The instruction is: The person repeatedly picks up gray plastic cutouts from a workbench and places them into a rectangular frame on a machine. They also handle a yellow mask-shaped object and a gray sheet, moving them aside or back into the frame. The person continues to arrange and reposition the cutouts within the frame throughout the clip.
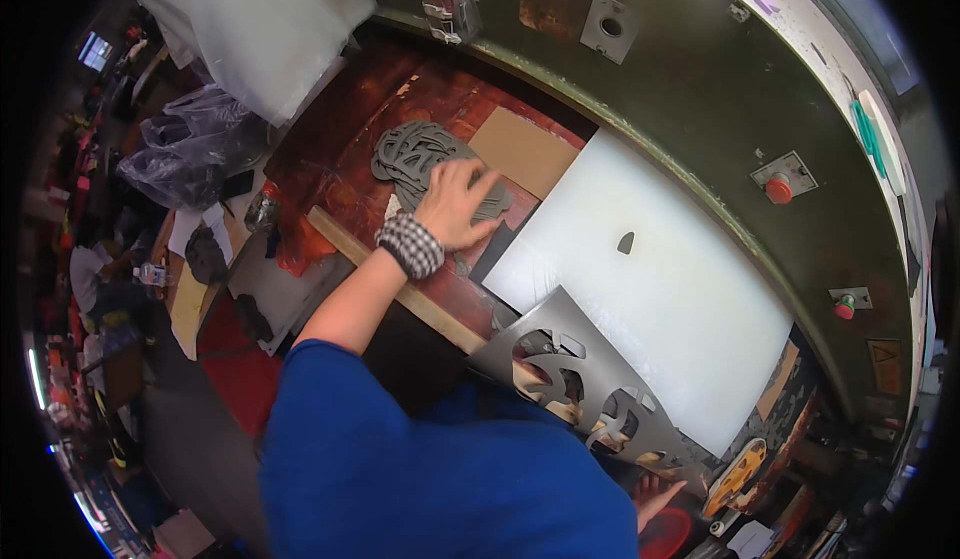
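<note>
My left hand [455,204], with a checked band at the wrist, rests over the near right end of a pile of grey cut-out pieces [420,149]. Its thumb and fingers are apart; I see nothing gripped in them. A thin grey sheet with shaped holes [600,379] stands tilted along the near edge of a white board [650,269]. Below the sheet's right end is my right hand [655,499], partly hidden, its visible fingers spread close to the sheet's lower edge. One small dark cut-out piece [626,243] lies on the white board.
Beside the pile is a brown cardboard piece [520,149]. A green machine body [680,109] with a red button [778,190] spans the far side. A wooden strip [400,284] edges the red-brown table. At lower right are a yellow shaped part [735,477] and a red round container [668,536].
</note>
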`<state>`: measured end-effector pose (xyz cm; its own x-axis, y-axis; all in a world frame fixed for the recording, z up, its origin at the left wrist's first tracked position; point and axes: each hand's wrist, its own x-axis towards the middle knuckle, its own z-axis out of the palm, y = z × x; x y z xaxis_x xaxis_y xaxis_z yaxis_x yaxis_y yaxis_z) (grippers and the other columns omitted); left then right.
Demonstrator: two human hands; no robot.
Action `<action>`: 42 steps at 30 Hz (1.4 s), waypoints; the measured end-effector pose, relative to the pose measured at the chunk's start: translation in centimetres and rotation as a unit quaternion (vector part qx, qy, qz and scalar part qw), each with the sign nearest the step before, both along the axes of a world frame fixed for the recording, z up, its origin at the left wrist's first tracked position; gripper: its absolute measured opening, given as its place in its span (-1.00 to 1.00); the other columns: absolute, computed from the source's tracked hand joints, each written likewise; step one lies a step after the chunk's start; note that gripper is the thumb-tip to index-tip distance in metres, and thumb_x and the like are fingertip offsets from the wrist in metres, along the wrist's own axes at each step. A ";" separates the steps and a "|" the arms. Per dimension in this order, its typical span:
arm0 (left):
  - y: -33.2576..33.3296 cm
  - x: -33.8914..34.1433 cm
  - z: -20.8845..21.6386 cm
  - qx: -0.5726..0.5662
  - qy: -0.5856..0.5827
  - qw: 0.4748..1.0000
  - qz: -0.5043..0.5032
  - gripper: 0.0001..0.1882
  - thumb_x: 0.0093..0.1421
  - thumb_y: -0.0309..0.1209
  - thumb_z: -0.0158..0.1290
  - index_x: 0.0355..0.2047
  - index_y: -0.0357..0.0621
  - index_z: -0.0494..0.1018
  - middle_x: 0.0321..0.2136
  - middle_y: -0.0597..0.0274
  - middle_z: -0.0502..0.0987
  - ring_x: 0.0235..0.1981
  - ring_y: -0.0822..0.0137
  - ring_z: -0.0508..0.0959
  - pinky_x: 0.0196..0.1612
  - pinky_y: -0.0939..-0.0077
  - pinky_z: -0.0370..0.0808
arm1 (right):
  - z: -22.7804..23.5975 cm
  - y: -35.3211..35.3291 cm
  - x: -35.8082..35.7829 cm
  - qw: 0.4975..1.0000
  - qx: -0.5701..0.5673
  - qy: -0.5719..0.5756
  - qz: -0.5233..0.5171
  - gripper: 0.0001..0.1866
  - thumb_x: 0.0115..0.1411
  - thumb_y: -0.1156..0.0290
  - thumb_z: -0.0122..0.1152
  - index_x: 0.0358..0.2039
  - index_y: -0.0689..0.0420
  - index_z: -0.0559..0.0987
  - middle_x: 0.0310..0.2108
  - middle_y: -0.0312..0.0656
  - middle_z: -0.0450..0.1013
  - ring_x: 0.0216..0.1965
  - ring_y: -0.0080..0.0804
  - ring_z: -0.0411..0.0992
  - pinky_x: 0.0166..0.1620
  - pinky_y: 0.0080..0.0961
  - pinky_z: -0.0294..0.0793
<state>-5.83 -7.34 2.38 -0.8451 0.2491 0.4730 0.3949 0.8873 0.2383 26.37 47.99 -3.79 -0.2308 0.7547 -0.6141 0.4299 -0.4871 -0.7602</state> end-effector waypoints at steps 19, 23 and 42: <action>13.0 25.2 1.1 0.416 -0.242 0.854 0.196 -0.77 0.28 -0.35 -0.06 -0.14 -0.20 0.44 -0.62 0.09 0.49 -0.56 0.23 0.56 -0.44 0.36 0.47 | 7.4 2.7 -9.3 0.707 0.164 -0.097 0.681 -0.57 0.22 0.03 0.18 -0.30 0.22 0.47 -0.41 -0.15 0.41 -0.47 -0.46 0.34 -0.42 -0.58 0.39; 12.4 31.9 4.2 0.464 -0.236 0.804 0.288 -0.78 0.26 -0.37 -0.05 -0.18 -0.25 0.46 -0.62 0.08 0.50 -0.61 0.31 0.55 -0.47 0.40 0.46 | 9.8 -2.1 -9.8 0.578 0.180 -0.065 0.794 -0.58 0.22 0.04 0.17 -0.40 0.21 0.46 -0.50 -0.14 0.37 -0.52 -0.46 0.29 -0.43 -0.56 0.37; -3.0 73.9 2.0 0.573 0.342 0.542 0.511 -0.87 0.33 -0.47 -0.10 -0.22 -0.29 0.38 -0.52 0.24 0.51 -0.46 0.48 0.54 -0.33 0.58 0.46 | 14.9 -55.5 2.3 0.309 0.264 0.532 0.743 -0.63 0.33 0.28 0.05 -0.18 0.43 0.52 -0.30 0.03 0.54 -0.36 -0.41 0.48 -0.27 -0.44 0.50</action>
